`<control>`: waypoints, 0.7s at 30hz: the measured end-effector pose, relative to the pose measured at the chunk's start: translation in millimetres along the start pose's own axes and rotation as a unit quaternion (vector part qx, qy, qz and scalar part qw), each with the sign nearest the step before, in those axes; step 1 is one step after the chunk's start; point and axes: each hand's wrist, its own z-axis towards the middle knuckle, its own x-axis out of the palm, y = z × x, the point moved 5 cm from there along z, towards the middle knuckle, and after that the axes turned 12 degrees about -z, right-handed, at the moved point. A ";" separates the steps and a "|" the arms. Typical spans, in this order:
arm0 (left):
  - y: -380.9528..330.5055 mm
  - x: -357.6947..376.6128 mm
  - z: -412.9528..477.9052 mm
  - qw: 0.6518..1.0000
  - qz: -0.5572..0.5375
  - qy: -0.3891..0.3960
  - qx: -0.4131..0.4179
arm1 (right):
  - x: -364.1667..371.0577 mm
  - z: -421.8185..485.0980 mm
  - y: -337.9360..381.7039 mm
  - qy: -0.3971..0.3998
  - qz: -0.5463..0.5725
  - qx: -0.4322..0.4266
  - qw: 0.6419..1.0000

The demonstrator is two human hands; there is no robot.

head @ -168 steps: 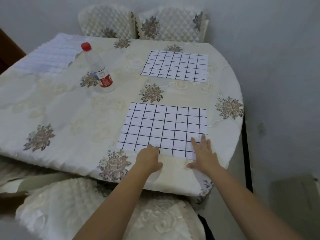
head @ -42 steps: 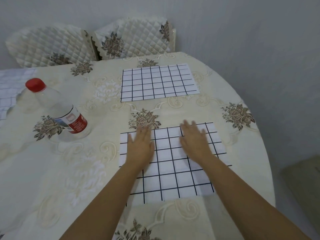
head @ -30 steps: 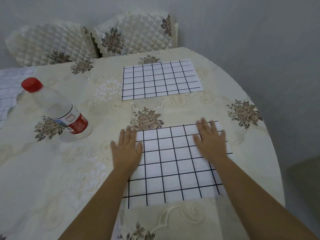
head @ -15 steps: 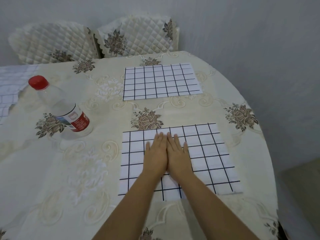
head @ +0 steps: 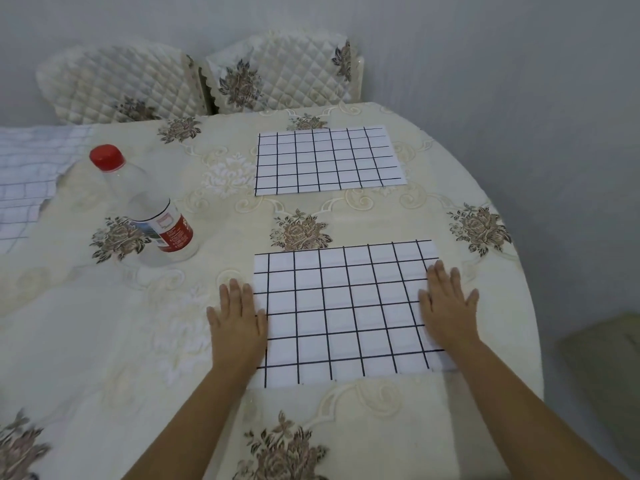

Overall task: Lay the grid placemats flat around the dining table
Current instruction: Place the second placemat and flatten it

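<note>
A white placemat with a black grid [head: 346, 306] lies flat on the cream floral tablecloth [head: 104, 341] in front of me. My left hand [head: 237, 320] lies flat, fingers straight, on its left edge, partly on the cloth. My right hand [head: 448, 306] presses flat on its right edge. A second grid placemat [head: 327, 159] lies flat further back. At the far left, more grid placemats [head: 24, 178] lie rumpled, partly cut off by the frame.
A clear plastic bottle with a red cap [head: 145, 206] stands left of the near mat. Two quilted chair backs [head: 194, 77] stand behind the table against the wall. The table's curved edge [head: 530, 306] runs close on the right.
Half a second ago both hands lay together at the middle of the near placemat. They have slid apart to its left and right edges.
</note>
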 end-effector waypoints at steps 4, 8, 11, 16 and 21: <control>-68.4 11.2 -14.5 0.994 0.015 0.033 0.103 | -14.2 -22.8 66.1 -0.012 0.006 -0.090 0.996; -102.5 42.7 -39.2 0.986 -0.034 0.102 0.131 | 3.8 -65.1 118.7 0.022 0.050 -0.184 0.981; -79.5 44.9 -46.3 0.985 0.001 0.104 0.134 | 12.4 -71.8 91.9 0.004 0.022 -0.164 0.986; -24.9 24.8 -45.8 0.994 -0.010 0.031 0.108 | 13.3 -62.6 11.4 -0.027 0.019 -0.056 0.998; -8.4 9.4 -59.0 0.995 -0.076 -0.006 0.064 | 13.4 -73.7 -20.8 0.004 0.006 -0.012 1.000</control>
